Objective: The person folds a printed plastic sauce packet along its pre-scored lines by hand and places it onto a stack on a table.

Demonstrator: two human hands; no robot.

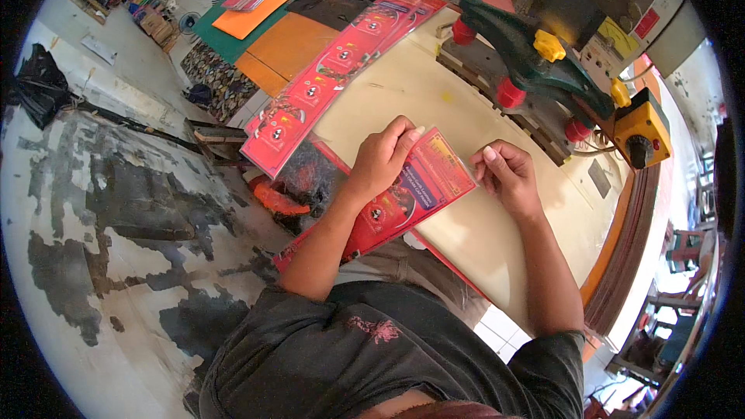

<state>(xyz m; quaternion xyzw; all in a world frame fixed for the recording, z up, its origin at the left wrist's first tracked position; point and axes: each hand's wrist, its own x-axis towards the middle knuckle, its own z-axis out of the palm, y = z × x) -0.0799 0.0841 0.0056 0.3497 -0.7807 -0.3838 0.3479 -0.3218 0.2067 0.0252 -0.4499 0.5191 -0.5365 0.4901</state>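
My left hand (382, 157) pinches the upper left edge of a long red printed plastic sheet (423, 186). The sheet slants across my front and runs under my left forearm toward my lap. Just off its right corner is my right hand (508, 177), thumb and fingertips pressed together. Whether anything thin is between those fingertips is too small to tell. Beyond my left hand, a stack of similar long red printed strips (310, 89) lies at a slant on the cream tabletop (372, 101).
A dark green machine arm (535, 54) with yellow knobs and red rollers spans the back right, beside a yellow control box (642, 128). Orange sheets (283, 50) lie on a green mat (221, 27) at the back. A black bag (40, 85) hangs far left.
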